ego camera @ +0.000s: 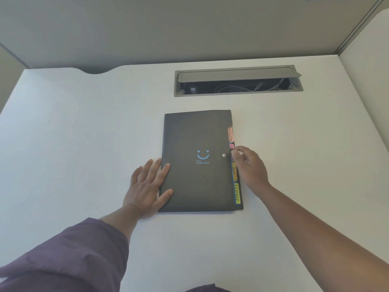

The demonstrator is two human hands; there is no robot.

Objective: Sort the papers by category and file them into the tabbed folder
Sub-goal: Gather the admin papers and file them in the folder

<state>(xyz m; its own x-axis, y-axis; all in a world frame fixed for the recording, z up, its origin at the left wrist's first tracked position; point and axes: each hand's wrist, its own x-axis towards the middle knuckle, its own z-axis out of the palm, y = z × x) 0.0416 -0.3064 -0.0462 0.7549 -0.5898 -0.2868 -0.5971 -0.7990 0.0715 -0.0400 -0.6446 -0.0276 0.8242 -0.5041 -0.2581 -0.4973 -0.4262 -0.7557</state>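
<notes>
Mid-desk, the flat left hand steadied the closed folder; the right hand pinched its tabs, probably opening it next.

Soft, even, rather dim light falls on the matte white desk top, brighter at far right. Shadows are faint. No glare. Wide-angle bending curves the edges; the near purple sleeve looks slightly soft.
</notes>
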